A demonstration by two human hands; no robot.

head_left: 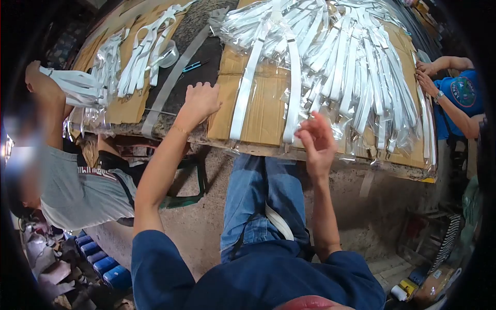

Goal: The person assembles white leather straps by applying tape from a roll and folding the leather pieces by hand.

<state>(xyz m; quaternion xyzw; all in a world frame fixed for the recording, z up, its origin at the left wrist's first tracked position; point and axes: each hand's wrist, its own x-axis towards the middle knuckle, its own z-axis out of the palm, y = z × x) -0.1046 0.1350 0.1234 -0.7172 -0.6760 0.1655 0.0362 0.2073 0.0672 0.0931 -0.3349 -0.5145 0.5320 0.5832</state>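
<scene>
The left hand [200, 101] lay flat and empty-fingered on the brown cardboard sheet [263, 111], seemingly steadying it, while the right hand [316, 144], fingers loosely curled and holding nothing, hovered just below the heap of white straps in clear plastic sleeves [336, 62].

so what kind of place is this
Probably a small packing workshop. Heaps of white straps in clear plastic sleeves lie on cardboard sheets over a rough workbench. The left hand rests there, the right hand hovers open, and co-workers handle the same straps.
</scene>
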